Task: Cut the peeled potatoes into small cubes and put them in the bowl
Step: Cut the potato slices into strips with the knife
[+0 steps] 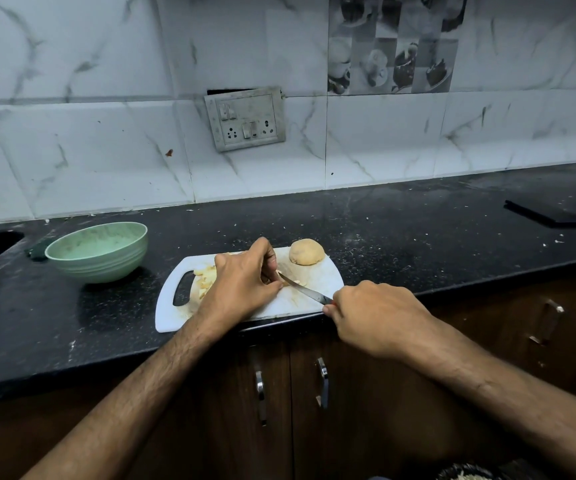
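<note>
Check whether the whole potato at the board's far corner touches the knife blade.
Apart. The head view shows bare cutting board between the whole potato and the knife, which the right hand holds.

No text, label, brand, number or sign can be read anywhere in view; the switch plate (245,118) on the far wall bears no legible marking.
</note>
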The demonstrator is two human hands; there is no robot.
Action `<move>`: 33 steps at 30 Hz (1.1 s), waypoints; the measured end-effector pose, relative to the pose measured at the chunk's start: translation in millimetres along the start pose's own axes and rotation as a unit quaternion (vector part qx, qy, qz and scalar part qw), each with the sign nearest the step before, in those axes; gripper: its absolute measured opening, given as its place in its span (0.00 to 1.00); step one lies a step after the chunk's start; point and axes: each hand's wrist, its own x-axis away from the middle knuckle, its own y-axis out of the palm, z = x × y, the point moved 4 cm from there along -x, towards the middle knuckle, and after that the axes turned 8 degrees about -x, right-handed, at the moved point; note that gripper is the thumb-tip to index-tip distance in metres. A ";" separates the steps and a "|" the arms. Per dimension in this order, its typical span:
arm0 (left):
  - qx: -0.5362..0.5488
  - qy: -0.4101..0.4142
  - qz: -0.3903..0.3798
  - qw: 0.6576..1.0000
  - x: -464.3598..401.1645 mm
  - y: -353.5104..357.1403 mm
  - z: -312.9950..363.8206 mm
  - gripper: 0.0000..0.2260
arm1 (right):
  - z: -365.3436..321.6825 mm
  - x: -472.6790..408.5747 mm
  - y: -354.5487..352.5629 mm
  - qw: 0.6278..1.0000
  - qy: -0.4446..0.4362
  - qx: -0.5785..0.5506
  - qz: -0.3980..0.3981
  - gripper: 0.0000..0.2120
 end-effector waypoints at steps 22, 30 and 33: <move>-0.100 0.017 0.013 0.995 -2.4 -1.8 -0.9 0.05 | 51.8 -37.5 -42.6 0.983 0.016 -0.143 -0.111 0.19; -0.190 0.074 -0.053 0.978 -12.7 4.7 12.6 0.10 | 63.2 -74.0 0.2 0.973 0.042 -0.227 0.000 0.20; -0.178 0.071 -0.056 0.980 -16.8 5.5 13.0 0.09 | 58.3 -88.5 9.7 0.966 0.033 -0.254 0.043 0.20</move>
